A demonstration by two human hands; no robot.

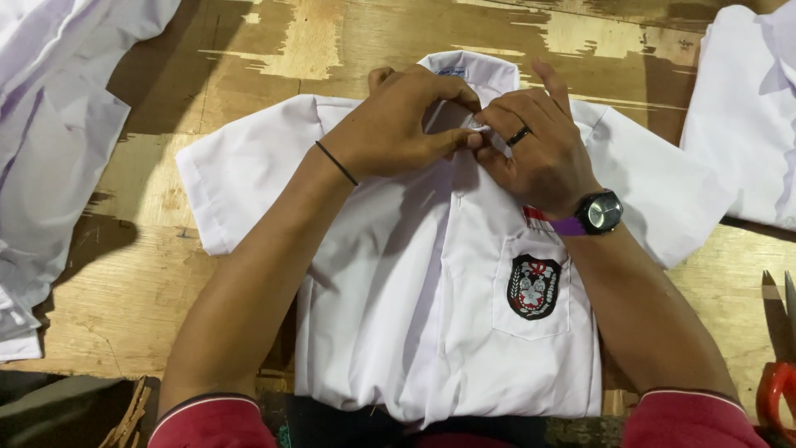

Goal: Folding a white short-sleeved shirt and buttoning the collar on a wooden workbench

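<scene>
View from the head camera, looking down on a worn wooden bench (332, 41). A white short-sleeved shirt (464, 332) lies front-up at the centre of the bench, collar (464, 68) at the far side, hem at the near edge, both sleeves spread outward. All positions below are given relative to this shirt.

Left hand (398, 124): rests on the upper chest of the shirt, just below the collar; thumb and forefinger are pinched together on the cloth of the front placket. A thin dark band (336, 163) circles the wrist.

Right hand (535, 149): lies beside the left hand, on the shirt's upper chest; its fingertips meet those of the left hand at the placket and are closed on the same small fold of cloth. It carries a dark ring (518, 136) and a wristwatch (599, 212) with a purple strap. Whether a button lies between the fingers cannot be told.

Chest pocket (531, 290): on the shirt's front, below the right wrist, bearing a dark shield-shaped badge (533, 286).

Other white garments (50, 141) are heaped beyond the shirt's left sleeve; another white garment (746, 116) lies beyond the right sleeve. Scissors with red handles (779, 365) lie at the frame's edge, beyond the shirt's lower right side.
</scene>
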